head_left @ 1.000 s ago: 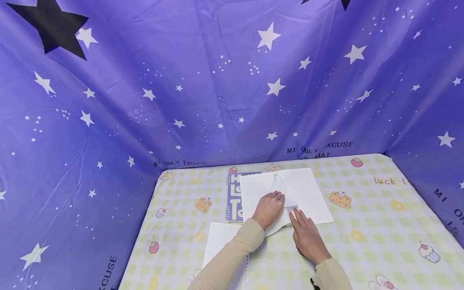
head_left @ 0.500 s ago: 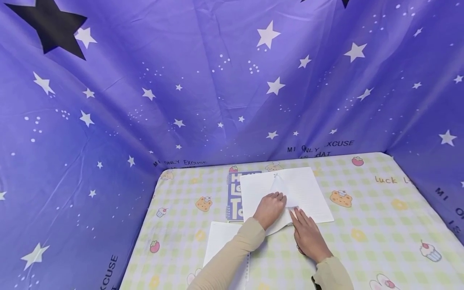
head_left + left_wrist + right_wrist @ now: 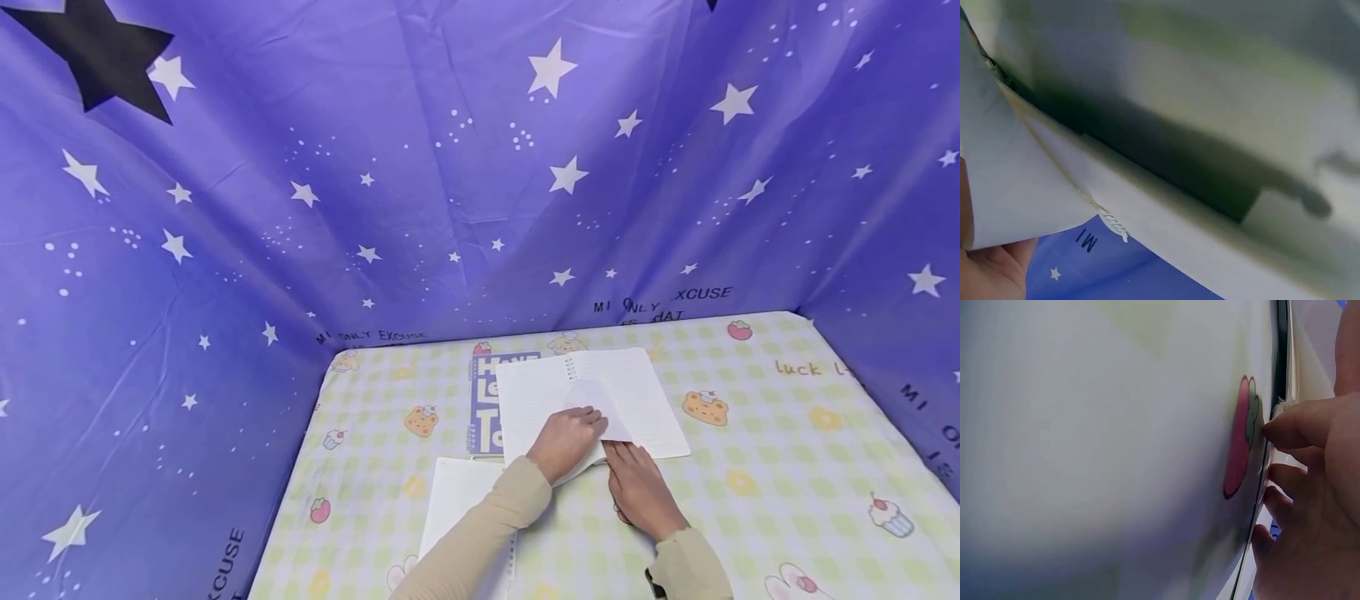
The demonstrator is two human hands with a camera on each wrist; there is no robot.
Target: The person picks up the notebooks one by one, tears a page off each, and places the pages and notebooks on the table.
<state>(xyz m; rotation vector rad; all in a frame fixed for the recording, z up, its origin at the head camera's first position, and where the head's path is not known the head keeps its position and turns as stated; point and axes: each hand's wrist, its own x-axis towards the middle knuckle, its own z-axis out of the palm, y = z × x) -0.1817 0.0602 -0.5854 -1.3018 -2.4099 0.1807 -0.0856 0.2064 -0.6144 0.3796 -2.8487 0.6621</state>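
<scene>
An open spiral notebook point(image 3: 660, 425) with ruled white pages lies on the table. My left hand point(image 3: 570, 437) grips a lifted page point(image 3: 600, 408) over the middle of the notebook. In the left wrist view its fingers point(image 3: 997, 265) hold the edge of that bent page point(image 3: 1035, 181), beside the spiral rings point(image 3: 1114, 227). My right hand point(image 3: 641, 487) rests on the notebook's near edge with straight fingers, close beside my left hand. The right wrist view shows the right thumb point(image 3: 1297, 425) at the notebook's edge and the other fingers partly behind it.
A purple notebook point(image 3: 483, 408) with large white letters lies partly under the open one. A loose white sheet point(image 3: 459, 496) with a holed edge is partly hidden by my left forearm. The checked tablecloth point(image 3: 787, 475) meets a purple star-patterned curtain point(image 3: 420, 167) at the back and sides.
My left hand has moved slightly right and toward me with the page. The page's top has come down from the upper spine, where more rings show. My right hand has barely moved.
</scene>
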